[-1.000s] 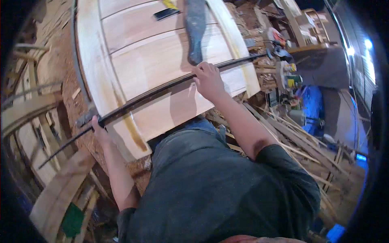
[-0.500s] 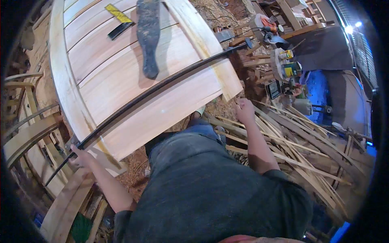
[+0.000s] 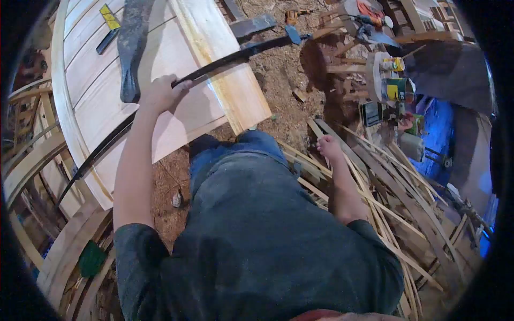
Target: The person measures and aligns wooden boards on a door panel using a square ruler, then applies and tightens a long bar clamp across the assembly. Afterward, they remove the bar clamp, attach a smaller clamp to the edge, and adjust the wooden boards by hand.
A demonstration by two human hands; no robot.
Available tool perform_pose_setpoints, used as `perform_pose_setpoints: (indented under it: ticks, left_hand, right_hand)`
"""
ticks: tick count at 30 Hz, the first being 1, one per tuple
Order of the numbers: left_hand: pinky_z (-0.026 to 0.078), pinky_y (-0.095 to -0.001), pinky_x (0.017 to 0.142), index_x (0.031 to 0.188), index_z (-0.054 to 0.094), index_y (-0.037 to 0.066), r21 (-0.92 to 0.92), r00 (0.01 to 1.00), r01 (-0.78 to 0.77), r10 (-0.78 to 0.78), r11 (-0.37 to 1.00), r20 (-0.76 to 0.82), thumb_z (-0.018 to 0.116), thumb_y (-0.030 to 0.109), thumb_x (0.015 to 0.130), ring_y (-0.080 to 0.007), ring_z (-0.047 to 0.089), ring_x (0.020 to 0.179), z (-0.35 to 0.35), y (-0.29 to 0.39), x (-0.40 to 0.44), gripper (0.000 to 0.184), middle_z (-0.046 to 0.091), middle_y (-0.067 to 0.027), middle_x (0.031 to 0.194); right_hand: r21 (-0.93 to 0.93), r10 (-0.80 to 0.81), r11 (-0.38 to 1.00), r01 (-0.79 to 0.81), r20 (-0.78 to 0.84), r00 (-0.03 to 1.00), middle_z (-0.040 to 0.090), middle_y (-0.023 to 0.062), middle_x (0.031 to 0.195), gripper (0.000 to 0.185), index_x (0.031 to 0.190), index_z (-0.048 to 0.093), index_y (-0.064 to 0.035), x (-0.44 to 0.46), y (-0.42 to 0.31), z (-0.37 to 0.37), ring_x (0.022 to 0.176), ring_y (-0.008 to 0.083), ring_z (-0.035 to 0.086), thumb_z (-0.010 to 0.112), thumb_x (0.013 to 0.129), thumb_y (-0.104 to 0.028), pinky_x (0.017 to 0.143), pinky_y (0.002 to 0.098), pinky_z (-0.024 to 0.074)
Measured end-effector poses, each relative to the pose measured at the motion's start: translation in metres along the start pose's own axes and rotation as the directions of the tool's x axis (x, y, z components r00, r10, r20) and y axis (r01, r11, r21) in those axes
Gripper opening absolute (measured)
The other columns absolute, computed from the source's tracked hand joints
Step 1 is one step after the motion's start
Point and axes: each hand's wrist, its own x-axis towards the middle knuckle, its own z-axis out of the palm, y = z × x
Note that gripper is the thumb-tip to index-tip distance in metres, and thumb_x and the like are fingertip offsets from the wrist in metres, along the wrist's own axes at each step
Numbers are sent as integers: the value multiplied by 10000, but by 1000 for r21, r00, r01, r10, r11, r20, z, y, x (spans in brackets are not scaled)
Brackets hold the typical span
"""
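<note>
A long dark bar clamp [image 3: 224,62] lies slantwise over a pale wooden door panel [image 3: 171,119] made of boards in a frame. Its blue-grey end piece [image 3: 293,35] reaches past the panel's right edge, and the thin other end sticks out at the left. My left hand [image 3: 160,93] is closed around the middle of the bar. Beside it on the boards lies a dark, dusty paddle-shaped piece [image 3: 134,48]. My right hand [image 3: 329,147] hangs over the wood strips with curled fingers; whatever is inside them, if anything, is hidden.
A try square with yellow markings [image 3: 110,17] lies on the panel. Long wood strips [image 3: 369,182] are heaped at the right. Paint cans [image 3: 399,89] stand on a stool [image 3: 373,75]. Curved wooden parts [image 3: 40,155] are stacked at the left. Sawdust covers the floor [image 3: 278,69].
My left hand has moved from the bar's left end to its middle. The view has shifted, so the panel sits further left. My right hand remains curled, away from the clamp.
</note>
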Motion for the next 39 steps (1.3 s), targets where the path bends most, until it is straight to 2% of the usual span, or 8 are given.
perform_pose_setpoints:
  ticks: [8,11,15,20,23,28,35,39]
  left_hand:
    - [534,-484,889,1075,726,108,188,999,31,-34,982,10,542,608,943,-362,659,1073,3,8,2,548,696,-201,1108]
    - [523,-484,849,988,727,47,121,992,-33,48,992,-120,574,591,929,-392,674,968,18,-6,7,568,705,-212,957]
    - [534,-479,892,1046,730,108,103,981,118,-133,988,145,522,660,935,-370,659,1068,-12,19,-2,601,693,-180,1115]
    - [546,-458,864,999,725,112,144,995,93,-99,985,31,514,664,938,-326,670,1036,-12,21,-2,594,699,-150,1058]
    - [548,-453,856,1008,727,136,166,993,122,-121,979,-16,538,635,935,-320,670,1023,-1,18,-2,538,700,-117,1042]
    - [532,-460,822,996,724,132,135,989,128,-116,982,-96,643,551,888,-333,671,969,1,18,2,440,686,-115,950]
    - [535,-470,793,990,722,149,138,988,134,-122,981,-92,701,454,856,-322,673,925,1,24,7,333,669,-88,932]
    - [531,-472,776,960,712,129,149,988,133,-119,980,-96,727,426,839,-333,672,893,1,24,9,322,659,-95,912]
  right_hand:
    - [-8,109,994,-110,-53,993,653,22,743,122,952,675,-61,21,13,-14,610,99,585,666,927,-180,532,271,467]
    - [-124,-37,991,49,97,995,641,29,771,146,959,651,-69,12,-32,13,635,128,602,600,954,-205,524,264,467]
    - [-223,-345,911,346,43,938,722,57,920,246,1066,680,-10,27,-128,28,829,121,661,680,948,-226,733,286,516]
    - [-182,-557,819,544,-26,830,551,184,1407,648,1443,416,-23,62,-267,45,1143,259,630,734,890,-135,993,348,489]
    - [-381,-767,543,749,140,626,525,165,1431,669,1464,399,-48,135,-299,53,1165,231,619,735,891,-133,1009,344,477]
    - [6,-569,792,611,371,734,678,11,992,283,1176,558,-51,179,-317,59,896,101,607,697,953,-157,771,293,486]
    - [-38,-295,941,337,398,869,636,28,810,421,1271,484,-13,51,-400,34,682,119,597,706,927,-109,610,281,461]
    - [-244,-396,809,535,446,803,630,93,755,467,1252,518,-23,89,-383,36,663,157,594,739,893,-225,609,327,482]
